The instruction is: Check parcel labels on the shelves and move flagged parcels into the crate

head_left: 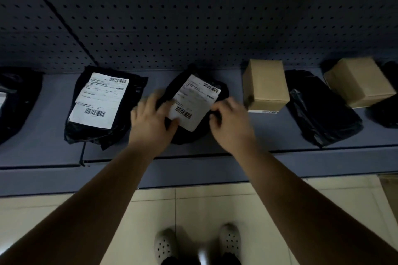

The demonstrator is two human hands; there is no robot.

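**Two grips at a black parcel on a dim shelf**

The far side of a blue-grey shelf (43, 146) is closed off by a perforated back panel (193, 17). Pale tiled floor (215, 204) is seen below its front lip. Parcels are laid in a row along the shelf, with bare strips left between them. The middle parcel (189, 136), a black plastic bag, is placed near the shelf's centre. It is flanked by a larger labelled black bag (103, 135) on the left and a brown cardboard box (266, 86) just beside it on the right. A white label (195, 101) with two barcodes is stuck across it at a tilt; the print cannot be read. The bag's right edge is grasped by the curled right grip (230, 118). The left grip (150, 118) is laid on the left edge, thumb at the label's lower corner; whether it is clenched cannot be told through the blur.
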